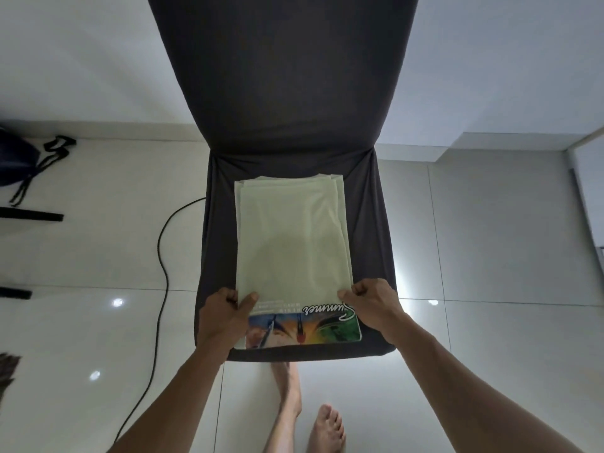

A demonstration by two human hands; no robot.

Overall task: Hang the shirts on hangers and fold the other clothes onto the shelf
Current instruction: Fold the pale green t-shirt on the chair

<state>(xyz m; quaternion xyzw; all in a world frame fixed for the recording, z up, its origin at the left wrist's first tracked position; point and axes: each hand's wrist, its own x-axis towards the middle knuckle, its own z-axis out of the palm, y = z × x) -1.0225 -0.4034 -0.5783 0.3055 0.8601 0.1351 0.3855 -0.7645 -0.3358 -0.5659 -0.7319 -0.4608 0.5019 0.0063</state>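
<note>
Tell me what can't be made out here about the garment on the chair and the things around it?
- Pale green garment, head view: folded over itself, so its type stays hidden.
- Small print beside the printed picture: too small and upside down.
- Left hand and right hand: fingertips tucked under the fold.
- Dark bag: cut off by the left edge.
- No shelf or hangers in view.

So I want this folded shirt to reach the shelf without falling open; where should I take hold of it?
Probably by the two long side edges, one hand from each side, fingers slid underneath. The pale green shirt lies flat in a long rectangle on the chair seat. The left hand and right hand pinch only its near fold corners, so lifting there would likely unfold it.
</note>
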